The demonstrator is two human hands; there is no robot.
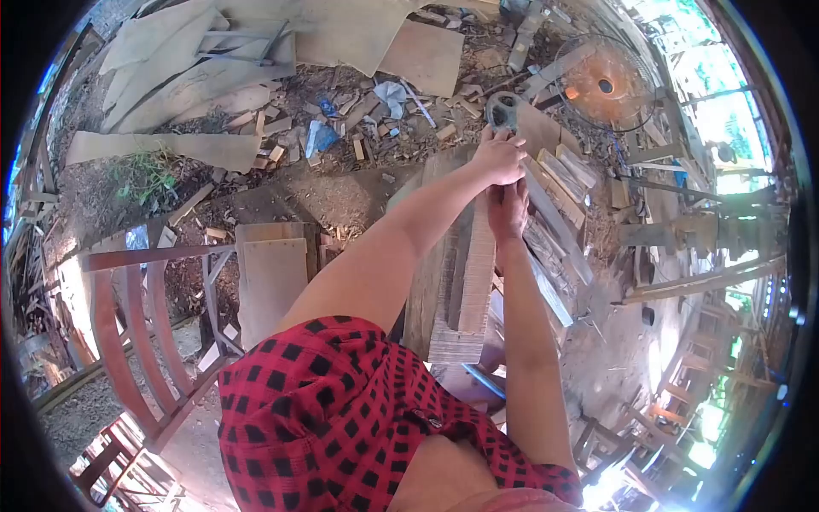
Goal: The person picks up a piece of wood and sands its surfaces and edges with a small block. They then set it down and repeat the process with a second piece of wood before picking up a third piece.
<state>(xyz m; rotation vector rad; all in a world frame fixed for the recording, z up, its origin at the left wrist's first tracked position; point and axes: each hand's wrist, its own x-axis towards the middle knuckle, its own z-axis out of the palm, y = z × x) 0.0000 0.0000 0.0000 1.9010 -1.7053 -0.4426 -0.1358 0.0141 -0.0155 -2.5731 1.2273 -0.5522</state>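
Note:
My left hand [500, 157] is closed, its fingers curled over a grey-green tool with a rounded end [502, 113] at the far end of the workbench. Just behind it, my right hand [509, 212] is closed at the near side of the same tool, with its fingers partly hidden. The tool's exact kind does not show, since both hands cover much of it. Below my hands, a narrow length of wood [473, 277] lies lengthwise on the wooden workbench [424, 294]. Both my arms stretch forward.
Stacked wood strips [559, 235] lean along the bench's right side. A round wire fan guard [606, 85] lies beyond them. Offcuts and shavings litter the ground ahead. A slatted wooden chair frame [145, 333] stands at left, near a flat board [271, 282].

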